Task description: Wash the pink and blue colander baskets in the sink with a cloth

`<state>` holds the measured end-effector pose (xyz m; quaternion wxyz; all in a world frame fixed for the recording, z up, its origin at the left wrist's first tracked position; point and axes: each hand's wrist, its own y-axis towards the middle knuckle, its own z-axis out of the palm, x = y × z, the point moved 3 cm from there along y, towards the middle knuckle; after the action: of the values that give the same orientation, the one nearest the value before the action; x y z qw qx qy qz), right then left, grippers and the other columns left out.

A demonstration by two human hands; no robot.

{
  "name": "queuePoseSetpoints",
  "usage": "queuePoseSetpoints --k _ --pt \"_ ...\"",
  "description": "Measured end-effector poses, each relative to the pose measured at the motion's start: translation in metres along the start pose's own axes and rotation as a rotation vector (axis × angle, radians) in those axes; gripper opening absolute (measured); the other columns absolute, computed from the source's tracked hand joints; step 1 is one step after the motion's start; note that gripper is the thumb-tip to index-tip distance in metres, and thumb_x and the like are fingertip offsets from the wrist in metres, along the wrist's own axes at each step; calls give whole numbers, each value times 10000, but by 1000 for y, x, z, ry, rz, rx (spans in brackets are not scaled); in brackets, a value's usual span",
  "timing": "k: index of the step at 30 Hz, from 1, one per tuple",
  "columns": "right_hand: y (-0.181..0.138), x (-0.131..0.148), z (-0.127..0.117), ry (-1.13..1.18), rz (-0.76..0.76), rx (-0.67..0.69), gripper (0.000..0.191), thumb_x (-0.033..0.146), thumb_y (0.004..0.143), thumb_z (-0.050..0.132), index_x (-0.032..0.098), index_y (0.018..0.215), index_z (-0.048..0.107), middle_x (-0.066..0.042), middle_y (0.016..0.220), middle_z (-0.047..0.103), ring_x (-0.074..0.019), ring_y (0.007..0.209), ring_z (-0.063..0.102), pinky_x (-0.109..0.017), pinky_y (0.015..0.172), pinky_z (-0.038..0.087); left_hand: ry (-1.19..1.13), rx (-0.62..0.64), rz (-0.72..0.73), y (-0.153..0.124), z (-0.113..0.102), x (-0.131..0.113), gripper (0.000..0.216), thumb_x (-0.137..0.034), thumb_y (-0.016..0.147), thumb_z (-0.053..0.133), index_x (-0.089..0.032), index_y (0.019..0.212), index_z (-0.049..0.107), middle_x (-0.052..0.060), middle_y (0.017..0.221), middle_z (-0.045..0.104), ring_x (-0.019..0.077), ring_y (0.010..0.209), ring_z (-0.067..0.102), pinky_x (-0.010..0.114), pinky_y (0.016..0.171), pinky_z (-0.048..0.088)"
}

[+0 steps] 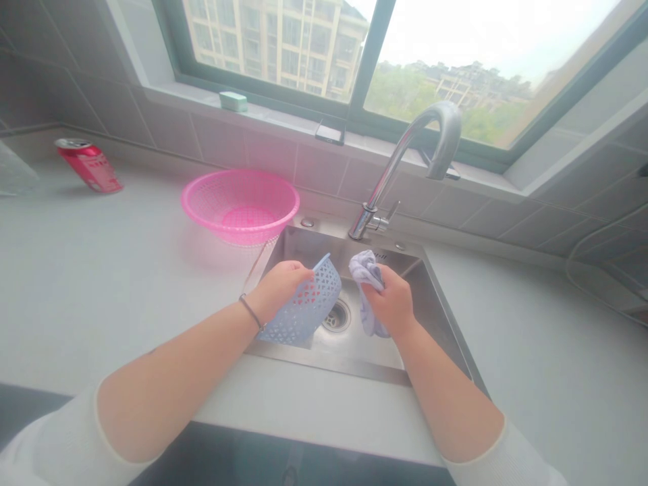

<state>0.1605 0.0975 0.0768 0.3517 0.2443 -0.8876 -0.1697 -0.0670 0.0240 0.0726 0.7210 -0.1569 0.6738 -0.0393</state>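
White sleeves (55, 439) and bare forearms (177, 378) nearest, reaching to the sink (329, 364). Blue basket (296, 320), full of cut-out holes, is tilted over the sink's left part; my left hand (286, 287) pinches its upper rim. My right hand (392, 297) is closed round a bunched, pale cloth (365, 266), its tail hanging over the sink, right of the drain (338, 316). Cloth and basket apart.

Step, my judgement: basket and cloth both in hand over the sink, probably mid-wipe. Next move would call for a firm left pinch, basket face turned to me, cloth brought left onto the holes.

Just behind the sink: faucet (392, 169), no stream visible. Beside its back left corner: pink basket (202, 216). Well left of the sink: red can (90, 165), leaning. On the sill behind the sink: green block (233, 101).

Unclear: reddish patches behind the basket's holes, source unknown. Can't tell if the basket's low end touches the sink. My left fingers behind the rim are hidden. Flat thing (329, 133) on the sill, maybe a phone. Clear bag (15, 172), far left of the sink, cut off by the frame. Whole view hazy.
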Motion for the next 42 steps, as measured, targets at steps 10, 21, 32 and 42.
queuePoseSetpoints --k 10,21,32,42 --pt "-2 -2 1 -26 -43 2 252 358 835 585 209 974 733 -82 933 776 -255 842 721 -367 834 552 33 8 -39 3 -3 3 194 -239 810 541 -197 626 589 43 627 631 170 533 565 291 514 431" --pt "-1 -1 1 -30 -70 7 276 364 843 589 208 1010 744 -87 944 782 -257 846 729 -372 842 563 83 -11 -3 -1 -1 3 188 -275 867 562 -192 699 552 14 655 627 148 587 580 261 557 430" --pt "-4 5 2 -25 -111 32 253 361 863 597 229 1017 748 -76 970 782 -244 867 731 -353 847 569 32 23 36 -3 5 4 176 -261 858 554 -200 697 519 -18 636 593 130 584 571 251 592 430" --pt "-3 0 5 -41 -93 36 276 335 856 593 209 1046 748 -90 999 786 -256 893 738 -365 852 566 31 48 10 2 5 8 154 -237 814 560 -202 673 510 2 626 608 137 573 568 251 576 431"
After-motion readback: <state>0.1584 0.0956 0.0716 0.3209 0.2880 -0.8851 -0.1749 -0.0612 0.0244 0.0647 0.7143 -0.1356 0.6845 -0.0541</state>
